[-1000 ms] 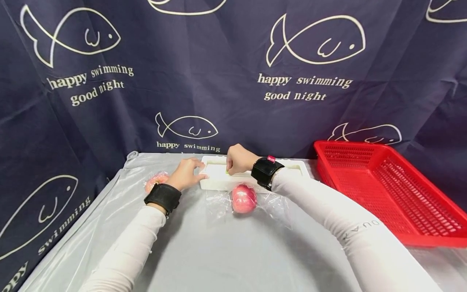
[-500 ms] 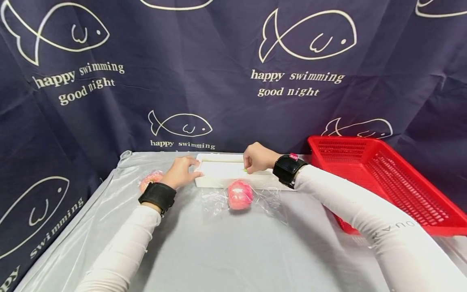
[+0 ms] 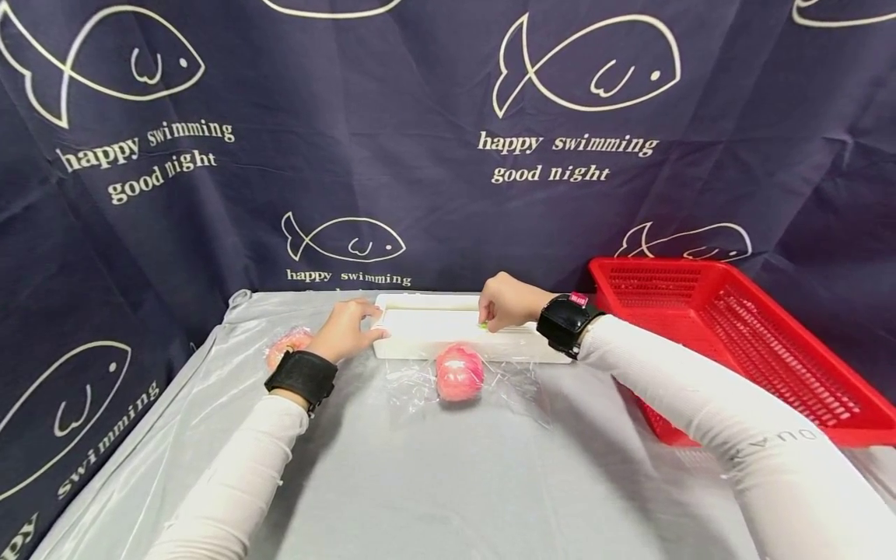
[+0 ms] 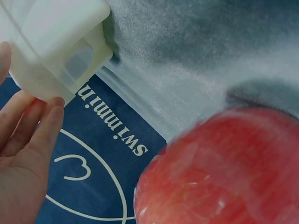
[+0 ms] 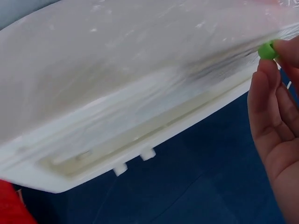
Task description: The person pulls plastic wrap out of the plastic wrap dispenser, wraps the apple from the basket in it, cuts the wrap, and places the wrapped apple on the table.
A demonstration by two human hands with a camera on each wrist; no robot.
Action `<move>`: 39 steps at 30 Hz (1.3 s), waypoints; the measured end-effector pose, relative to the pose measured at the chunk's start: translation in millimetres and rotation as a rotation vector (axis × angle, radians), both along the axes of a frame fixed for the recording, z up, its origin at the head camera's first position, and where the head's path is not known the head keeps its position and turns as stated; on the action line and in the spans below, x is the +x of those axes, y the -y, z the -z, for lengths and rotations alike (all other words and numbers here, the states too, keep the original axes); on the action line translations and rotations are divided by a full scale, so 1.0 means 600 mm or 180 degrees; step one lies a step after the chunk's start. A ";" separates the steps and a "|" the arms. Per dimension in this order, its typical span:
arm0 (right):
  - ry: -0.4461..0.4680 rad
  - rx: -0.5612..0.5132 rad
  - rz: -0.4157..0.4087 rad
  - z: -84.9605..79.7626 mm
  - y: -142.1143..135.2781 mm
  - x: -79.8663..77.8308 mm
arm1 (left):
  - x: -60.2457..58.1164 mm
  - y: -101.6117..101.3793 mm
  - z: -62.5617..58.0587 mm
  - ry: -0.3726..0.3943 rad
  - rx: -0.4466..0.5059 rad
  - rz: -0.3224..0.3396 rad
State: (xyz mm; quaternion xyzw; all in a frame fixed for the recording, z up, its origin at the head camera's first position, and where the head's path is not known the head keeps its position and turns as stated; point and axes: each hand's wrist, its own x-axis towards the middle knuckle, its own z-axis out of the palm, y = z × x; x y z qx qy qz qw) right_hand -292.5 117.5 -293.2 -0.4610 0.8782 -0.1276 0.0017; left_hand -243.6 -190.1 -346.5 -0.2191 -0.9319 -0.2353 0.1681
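Observation:
A long white cling film dispenser [image 3: 413,347] lies across the back of the table. My left hand [image 3: 341,333] grips its left end, thumb on one side and fingertips against the other in the left wrist view. With thumb and fingertips, my right hand [image 3: 509,302] pinches a small green slide cutter [image 5: 267,50] on the dispenser's edge, right of its middle. Clear cling film [image 3: 413,381] spreads from the dispenser's front onto the table. On that film sits a red apple [image 3: 459,375]. A second, film-wrapped apple [image 3: 287,345] is beside my left wrist.
A red plastic basket [image 3: 672,311] stands to the right, beyond my right forearm. Grey cloth [image 3: 448,482] covers the table, and a dark blue fish-print curtain [image 3: 448,155] hangs behind it.
My right hand has slid to the right along the dispenser with the green cutter. The left hand stays at the left end. The head view has shifted slightly.

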 end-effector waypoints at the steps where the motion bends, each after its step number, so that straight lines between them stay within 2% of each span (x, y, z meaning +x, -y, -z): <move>1: 0.0009 0.0016 0.0048 -0.002 -0.005 0.001 | -0.001 0.000 0.000 -0.0008 -0.0005 0.0003; 6: 0.0001 0.0040 0.0201 -0.006 -0.036 0.008 | 0.000 -0.001 0.001 0.0012 -0.0020 -0.0045; 16: -0.0064 0.0013 0.0334 0.002 -0.087 0.008 | 0.005 0.005 0.002 -0.0055 -0.0053 -0.0080; 26: -0.0080 0.0019 0.0311 0.005 -0.122 0.015 | 0.006 -0.002 0.005 -0.0128 -0.0087 -0.0013; 30: -0.0109 0.0075 0.0389 0.003 -0.142 0.020 | 0.005 -0.003 0.005 -0.0163 -0.0047 0.0037; 39: -0.0196 0.0276 0.0607 -0.012 -0.148 0.026 | 0.008 -0.001 0.001 -0.0160 -0.0020 0.0053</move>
